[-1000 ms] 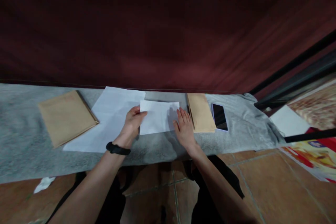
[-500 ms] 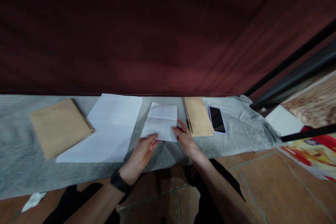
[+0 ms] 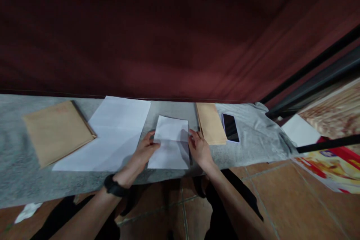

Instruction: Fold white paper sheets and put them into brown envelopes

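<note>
A creased white sheet of paper (image 3: pixel 172 155) is in front of me, low over the grey cloth, with a fold line across it. My left hand (image 3: pixel 144 148) holds its left edge, the thumb on top of the paper and the fingers curled at the side. At the right edge, my right hand (image 3: pixel 199 147) has bent fingers against the paper; its fingertips are partly hidden. Left of my hands, larger white sheets (image 3: pixel 115 131) lie flat, one corner under a stack of brown envelopes (image 3: pixel 59 131). More brown envelopes (image 3: pixel 212 124) lie just beyond my right hand.
A phone (image 3: pixel 230 127) lies right of the envelopes on the grey cloth (image 3: pixel 253 135). A dark red curtain (image 3: pixel 168 45) hangs behind the surface. Black bars (image 3: pixel 323 67) and a colourful box (image 3: pixel 332 165) are at the right. Tiled floor shows below.
The creased paper has come nearer to me and shows more of its length. My left hand has slid up its left edge, and my right hand stays at the right edge.
</note>
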`<state>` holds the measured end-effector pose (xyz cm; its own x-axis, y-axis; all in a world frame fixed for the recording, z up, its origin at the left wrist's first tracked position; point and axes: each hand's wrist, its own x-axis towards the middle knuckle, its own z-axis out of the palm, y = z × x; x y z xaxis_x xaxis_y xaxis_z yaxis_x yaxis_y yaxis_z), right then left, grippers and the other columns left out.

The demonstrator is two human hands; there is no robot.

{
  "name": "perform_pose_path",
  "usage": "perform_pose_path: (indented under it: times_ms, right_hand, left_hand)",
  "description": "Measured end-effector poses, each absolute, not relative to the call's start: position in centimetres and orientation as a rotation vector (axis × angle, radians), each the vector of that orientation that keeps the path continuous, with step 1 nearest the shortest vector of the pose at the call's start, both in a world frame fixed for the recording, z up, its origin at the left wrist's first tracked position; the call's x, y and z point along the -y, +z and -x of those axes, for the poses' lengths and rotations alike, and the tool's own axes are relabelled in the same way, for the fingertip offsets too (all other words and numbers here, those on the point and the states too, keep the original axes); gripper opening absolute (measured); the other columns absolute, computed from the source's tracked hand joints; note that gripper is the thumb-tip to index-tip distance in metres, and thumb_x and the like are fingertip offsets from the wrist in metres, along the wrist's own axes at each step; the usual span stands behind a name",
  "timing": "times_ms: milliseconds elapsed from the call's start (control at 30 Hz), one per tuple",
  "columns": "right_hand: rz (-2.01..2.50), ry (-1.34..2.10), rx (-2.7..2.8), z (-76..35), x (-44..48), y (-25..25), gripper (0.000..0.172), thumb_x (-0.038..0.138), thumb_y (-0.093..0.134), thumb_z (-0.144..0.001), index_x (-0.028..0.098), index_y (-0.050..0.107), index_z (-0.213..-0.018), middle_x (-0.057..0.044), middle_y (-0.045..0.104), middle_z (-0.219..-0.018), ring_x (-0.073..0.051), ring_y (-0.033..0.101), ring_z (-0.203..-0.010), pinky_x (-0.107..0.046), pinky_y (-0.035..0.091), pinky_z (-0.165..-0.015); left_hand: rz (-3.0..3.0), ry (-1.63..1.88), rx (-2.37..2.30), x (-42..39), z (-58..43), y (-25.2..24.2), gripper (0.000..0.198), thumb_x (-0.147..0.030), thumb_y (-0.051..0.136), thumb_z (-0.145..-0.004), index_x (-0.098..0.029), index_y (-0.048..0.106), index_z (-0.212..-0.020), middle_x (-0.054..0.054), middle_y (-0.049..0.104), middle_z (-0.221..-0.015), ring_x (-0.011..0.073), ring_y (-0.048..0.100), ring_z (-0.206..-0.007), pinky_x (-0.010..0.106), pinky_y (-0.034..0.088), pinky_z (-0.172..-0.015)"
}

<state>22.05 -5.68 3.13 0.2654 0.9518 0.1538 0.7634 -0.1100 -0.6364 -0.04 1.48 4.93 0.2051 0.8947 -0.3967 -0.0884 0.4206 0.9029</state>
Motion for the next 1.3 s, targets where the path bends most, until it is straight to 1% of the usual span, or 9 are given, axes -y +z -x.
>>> perform_pose_path:
  times_ms: [133, 300, 367, 467, 533, 600, 800, 1067, 1300]
  right_hand:
    - [1.82, 0.28, 1.826, -20.9, 5.8, 3.8, 0.044, 0.031, 0.041, -0.104, 0.02, 0.056, -0.145, -0.01, 0.057, -0.148, -0.022, 0.052, -0.138, -0.039, 0.043, -0.116]
    - [1.893, 0.173, 2.089, -19.1, 6.2, 2.2, 0.052, 0.04, 0.048, -0.105, 0.021, 0.045, -0.153, -0.009, 0.037, -0.164, -0.027, 0.034, -0.151, -0.048, 0.029, -0.124]
    - [1.896, 0.104, 2.127, -18.9, 6.3, 1.7, 0.054, 0.041, 0.047, -0.105, 0.021, 0.043, -0.155, -0.01, 0.034, -0.165, -0.027, 0.032, -0.152, -0.048, 0.028, -0.124]
    - [1.888, 0.051, 2.148, -19.0, 6.4, 1.3, 0.055, 0.041, 0.047, -0.105, 0.02, 0.042, -0.155, -0.011, 0.034, -0.165, -0.028, 0.032, -0.152, -0.048, 0.028, -0.124]
    - [1.892, 0.049, 2.155, -19.1, 6.4, 1.2, 0.054, 0.039, 0.047, -0.105, 0.017, 0.044, -0.154, -0.011, 0.035, -0.164, -0.028, 0.033, -0.152, -0.048, 0.028, -0.124]
    - [1.898, 0.051, 2.156, -19.1, 6.4, 1.0, 0.052, 0.035, 0.046, -0.105, 0.014, 0.046, -0.152, -0.012, 0.04, -0.162, -0.028, 0.034, -0.151, -0.047, 0.027, -0.125]
    - [1.934, 0.004, 2.078, -18.9, 6.5, 0.4, 0.053, 0.031, 0.039, -0.106, 0.012, 0.039, -0.156, -0.013, 0.036, -0.163, -0.028, 0.034, -0.151, -0.051, 0.026, -0.125]
    - [1.913, 0.046, 2.066, -20.7, 7.5, 0.3, 0.063, 0.04, 0.039, -0.106, 0.01, 0.027, -0.16, -0.017, 0.032, -0.164, -0.03, 0.032, -0.152, -0.051, 0.027, -0.124]
    - [1.943, 0.055, 2.085, -21.1, 7.7, 0.4, 0.062, 0.04, 0.039, -0.107, 0.01, 0.029, -0.16, -0.017, 0.031, -0.165, -0.031, 0.03, -0.152, -0.051, 0.027, -0.124]
  left_hand:
    - [-0.982, 0.663, -1.175, -1.2, 0.3, 4.8, 0.061, -0.018, 0.072, -0.06, -0.019, 0.059, -0.119, -0.001, 0.073, -0.077, 0.0207, 0.07, -0.065, 0.027, 0.051, -0.057]
    - [-1.581, 0.497, -1.508, -1.3, 0.7, 6.1, 0.044, -0.029, 0.067, -0.079, -0.02, 0.061, -0.122, 0.005, 0.074, -0.08, 0.0263, 0.072, -0.072, 0.035, 0.055, -0.067]
    - [-2.022, 0.461, -1.663, -1.2, 0.5, 6.6, 0.034, -0.035, 0.058, -0.091, -0.02, 0.065, -0.121, 0.01, 0.075, -0.092, 0.0299, 0.073, -0.089, 0.041, 0.056, -0.082]
    - [-2.529, 0.453, -1.476, -0.8, -0.8, 6.3, 0.04, -0.036, 0.041, -0.101, -0.015, 0.066, -0.125, 0.017, 0.07, -0.123, 0.0326, 0.065, -0.119, 0.047, 0.049, -0.103]
    - [-2.697, 0.46, -1.192, -0.5, -2.3, 5.2, 0.046, -0.036, 0.037, -0.103, -0.015, 0.058, -0.139, 0.015, 0.059, -0.145, 0.0303, 0.053, -0.137, 0.047, 0.04, -0.115]
    - [-2.777, 0.438, -1.062, -0.5, -3.6, 3.9, 0.05, -0.038, 0.037, -0.104, -0.017, 0.05, -0.148, 0.011, 0.046, -0.158, 0.029, 0.039, -0.148, 0.048, 0.031, -0.122]
    - [-2.729, 0.34, -1.255, -1.7, -4.1, 1.8, 0.06, -0.043, 0.03, -0.105, -0.013, 0.04, -0.155, 0.012, 0.037, -0.163, 0.0256, 0.03, -0.153, 0.044, 0.022, -0.126]
    - [-2.623, 0.317, -1.51, -2.2, -2.3, 1.7, 0.066, -0.044, 0.03, -0.104, -0.006, 0.034, -0.157, 0.017, 0.031, -0.165, 0.0283, 0.024, -0.155, 0.047, 0.018, -0.127]
    - [-2.657, 0.384, -1.434, -1.9, -2.0, 2.3, 0.068, -0.047, 0.036, -0.103, -0.003, 0.037, -0.154, 0.021, 0.029, -0.165, 0.0323, 0.02, -0.156, 0.051, 0.013, -0.128]
